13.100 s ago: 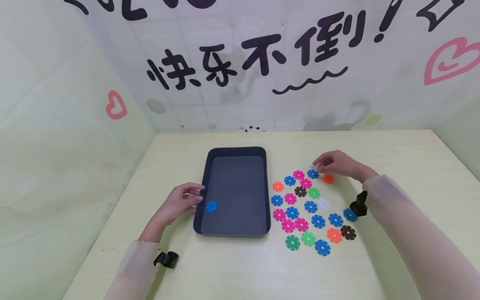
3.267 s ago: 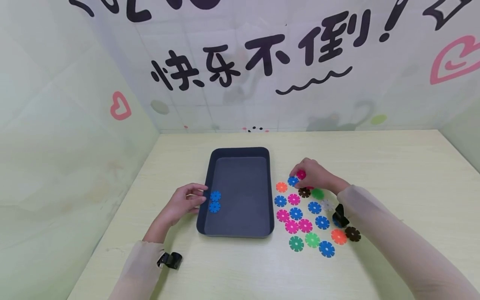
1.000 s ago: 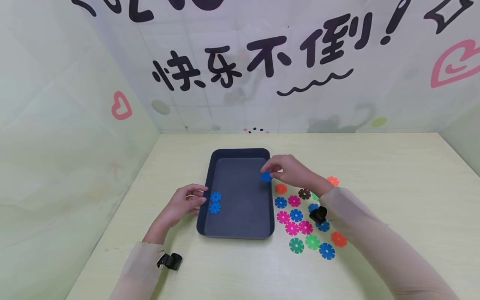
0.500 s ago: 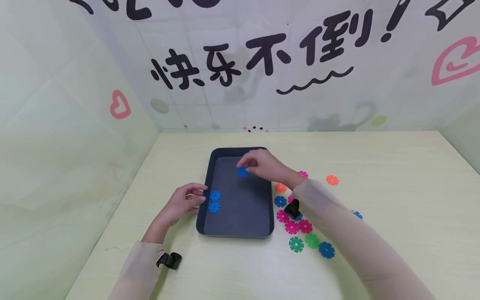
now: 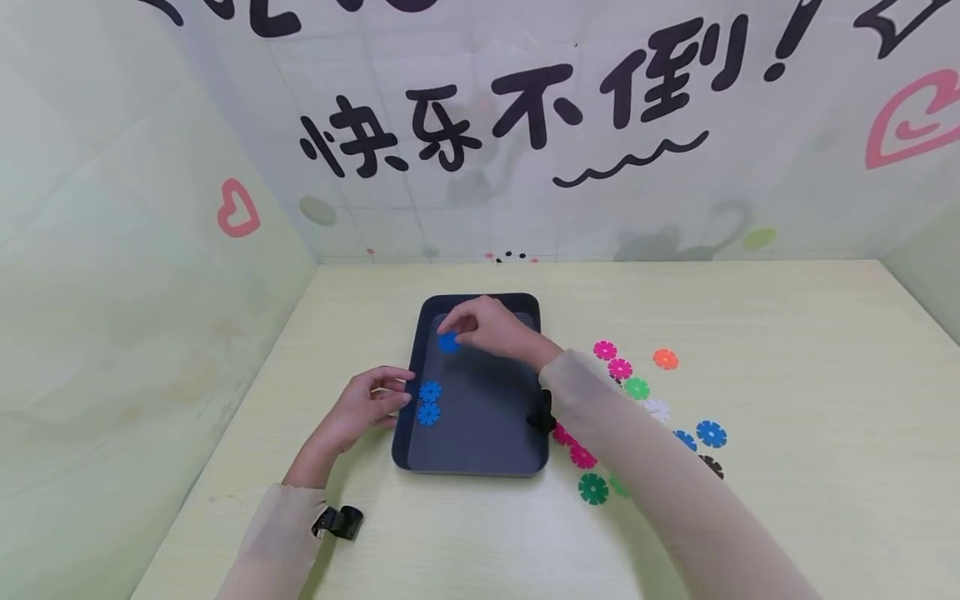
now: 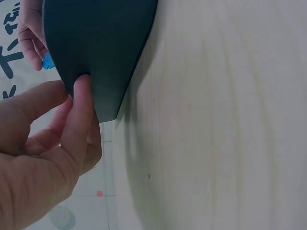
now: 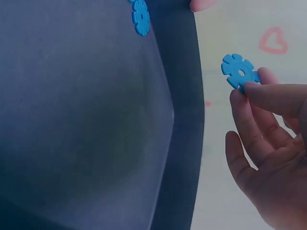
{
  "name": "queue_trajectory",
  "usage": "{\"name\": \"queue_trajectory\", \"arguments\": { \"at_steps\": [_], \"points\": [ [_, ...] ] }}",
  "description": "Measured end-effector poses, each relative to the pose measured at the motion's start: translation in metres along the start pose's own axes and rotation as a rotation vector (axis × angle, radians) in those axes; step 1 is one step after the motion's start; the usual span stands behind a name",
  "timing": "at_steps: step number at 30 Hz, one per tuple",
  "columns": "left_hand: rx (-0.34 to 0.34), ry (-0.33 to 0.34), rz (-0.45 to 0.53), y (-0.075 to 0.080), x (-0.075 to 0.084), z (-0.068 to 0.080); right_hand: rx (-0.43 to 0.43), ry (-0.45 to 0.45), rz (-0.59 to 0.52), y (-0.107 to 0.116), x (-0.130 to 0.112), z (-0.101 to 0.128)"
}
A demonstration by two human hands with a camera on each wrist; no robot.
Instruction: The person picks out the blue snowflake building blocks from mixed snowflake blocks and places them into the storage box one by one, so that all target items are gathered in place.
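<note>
**Blue disc carried across the tray**

Since half a second ago, the right hand (image 5: 491, 327) has moved further left over the tray, taking its blue snowflake disc (image 5: 447, 342) from mid-tray toward the far-left corner.

The pale wooden table (image 5: 787, 350) carries the dark rectangular tray (image 5: 480, 433). The left hand (image 5: 365, 406) rests at the tray's left wall, thumb and fingertips pressed against its rim. The right hand pinches the disc by its edge between thumb and fingertips, holding it above the tray floor. Two blue discs (image 5: 429, 402) lie touching each other inside the tray by the left wall. Loose discs (image 5: 636, 388) in pink, green, orange, white and blue lie scattered right of the tray.
</note>
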State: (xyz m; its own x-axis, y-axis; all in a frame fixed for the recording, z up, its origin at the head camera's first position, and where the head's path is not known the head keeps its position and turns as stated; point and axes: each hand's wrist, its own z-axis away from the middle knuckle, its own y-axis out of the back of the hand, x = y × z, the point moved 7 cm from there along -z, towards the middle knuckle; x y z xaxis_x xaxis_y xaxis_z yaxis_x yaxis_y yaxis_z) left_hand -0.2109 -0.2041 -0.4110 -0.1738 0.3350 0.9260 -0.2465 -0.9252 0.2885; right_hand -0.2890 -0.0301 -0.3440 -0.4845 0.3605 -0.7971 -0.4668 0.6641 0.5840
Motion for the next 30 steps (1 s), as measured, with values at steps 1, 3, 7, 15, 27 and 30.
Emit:
{"name": "queue_trajectory", "arguments": {
  "at_steps": [1,3,7,15,27,30],
  "points": [
    [-0.002,0.001,0.000,0.000,0.000,0.000,-0.005,-0.007,-0.004,-0.002,0.001,-0.001],
    [-0.001,0.004,0.003,0.000,0.000,0.000,-0.017,-0.019,-0.012,-0.006,0.004,-0.005],
    [-0.002,0.007,0.008,0.000,0.000,0.000,-0.039,-0.052,-0.036,-0.014,0.008,-0.010],
    [-0.006,0.005,0.006,0.000,-0.001,-0.002,-0.058,-0.122,-0.044,-0.034,0.022,-0.016],
    [-0.005,-0.002,0.013,0.000,-0.001,-0.001,-0.013,-0.170,-0.043,-0.053,0.039,-0.015],
    [-0.002,-0.003,0.013,0.000,-0.001,-0.001,0.002,-0.165,-0.038,-0.055,0.040,-0.014]
  ]
}}
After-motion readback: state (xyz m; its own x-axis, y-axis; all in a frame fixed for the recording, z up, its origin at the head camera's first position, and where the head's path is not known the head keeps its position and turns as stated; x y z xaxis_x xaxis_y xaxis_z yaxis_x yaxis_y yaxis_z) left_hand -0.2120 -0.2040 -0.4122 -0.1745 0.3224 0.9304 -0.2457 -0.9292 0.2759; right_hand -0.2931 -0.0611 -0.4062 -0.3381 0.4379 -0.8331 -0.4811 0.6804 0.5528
